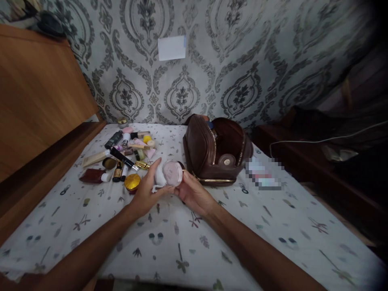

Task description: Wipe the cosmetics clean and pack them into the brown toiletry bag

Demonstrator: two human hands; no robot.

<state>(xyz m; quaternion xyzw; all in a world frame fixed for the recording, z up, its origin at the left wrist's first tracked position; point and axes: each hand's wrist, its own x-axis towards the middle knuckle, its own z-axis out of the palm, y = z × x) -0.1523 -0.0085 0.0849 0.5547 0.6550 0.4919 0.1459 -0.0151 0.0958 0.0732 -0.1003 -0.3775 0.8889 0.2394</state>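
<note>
My left hand (pixel 146 195) is closed around a crumpled white cloth or tissue (pixel 159 178). The cloth lies against the left side of a round, pale pink cosmetic jar (pixel 173 173) with a dark edge. Gripping that jar from the right is my right hand (pixel 195 195), its thumb on the rim. Both hands meet above the bed-like, patterned white sheet. Just left of my left hand sits a gold round jar (pixel 132 182). Behind my right hand stands a brown toiletry bag (pixel 200 149), its zipped top gaping; most of its inside is dark.
Cosmetics cluster at the left, among them a red-brown bottle (pixel 91 176), a beige tube (pixel 95 159), a dark bottle (pixel 114 139) and a dropper bottle (pixel 117 172). A blurred-out packet (pixel 263 173) lies right of the bag. A wooden panel (pixel 39 89) borders the left; wallpaper rises behind.
</note>
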